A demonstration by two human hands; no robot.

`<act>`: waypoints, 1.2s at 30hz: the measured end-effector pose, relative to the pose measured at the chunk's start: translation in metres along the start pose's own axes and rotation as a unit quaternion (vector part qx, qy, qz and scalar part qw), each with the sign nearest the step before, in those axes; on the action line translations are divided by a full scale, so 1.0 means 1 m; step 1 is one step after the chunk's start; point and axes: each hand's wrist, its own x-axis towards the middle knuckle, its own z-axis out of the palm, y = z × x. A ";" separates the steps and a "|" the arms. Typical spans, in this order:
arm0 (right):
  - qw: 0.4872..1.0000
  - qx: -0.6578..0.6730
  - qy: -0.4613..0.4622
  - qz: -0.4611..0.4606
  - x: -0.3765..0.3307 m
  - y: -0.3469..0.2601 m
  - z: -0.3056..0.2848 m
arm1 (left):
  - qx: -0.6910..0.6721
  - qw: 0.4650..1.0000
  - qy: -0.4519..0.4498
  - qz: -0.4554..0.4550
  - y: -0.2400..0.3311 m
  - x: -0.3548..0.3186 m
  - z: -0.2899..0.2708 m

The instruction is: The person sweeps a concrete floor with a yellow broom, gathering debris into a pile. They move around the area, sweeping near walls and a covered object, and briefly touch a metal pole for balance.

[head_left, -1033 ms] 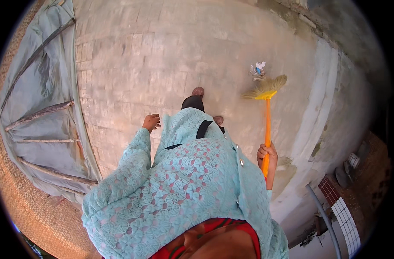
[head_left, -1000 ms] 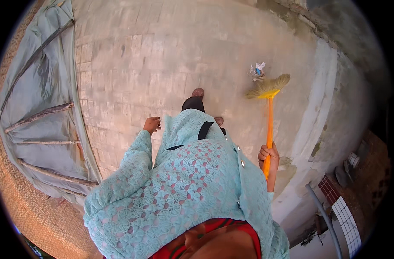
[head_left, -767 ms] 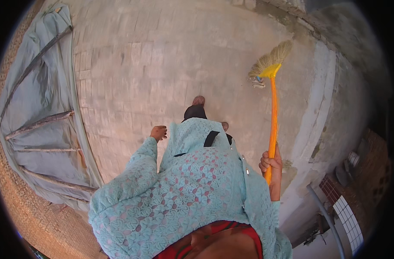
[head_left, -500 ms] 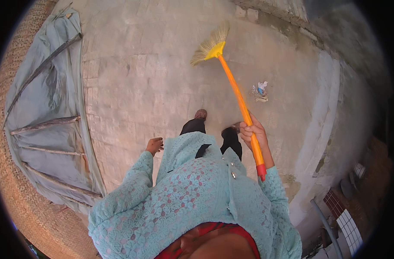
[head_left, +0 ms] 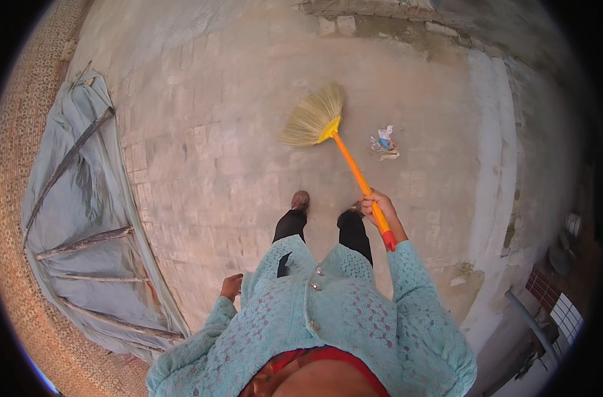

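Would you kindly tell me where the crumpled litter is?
In the head view, the crumpled litter lies on the floor, right of the broom, beyond the right hand.

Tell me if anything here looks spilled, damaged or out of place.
Yes: a small crumpled heap of white and blue litter lies loose on the floor, right of the broom head. Right of the sleeve, a patch looks stained.

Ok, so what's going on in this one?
A person is holding an orange-handled broom in the right hand, its fanned bristles out ahead of the feet. A small heap of crumpled litter lies on the floor, to the right of the bristles and apart from them. The left hand hangs beside the knitted top, with nothing visible in it.
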 end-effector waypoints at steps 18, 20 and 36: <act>0.972 0.142 -0.113 -0.150 -0.139 -0.064 -0.017 | 0.023 0.993 -0.060 0.095 0.116 0.024 0.018; 0.971 0.175 -0.100 -0.129 -0.076 -0.094 -0.029 | 0.032 0.993 -0.060 0.093 0.114 0.017 0.016; 0.934 0.339 -0.033 -0.106 -0.086 -0.011 -0.073 | 0.040 0.989 -0.091 0.105 0.111 0.030 0.026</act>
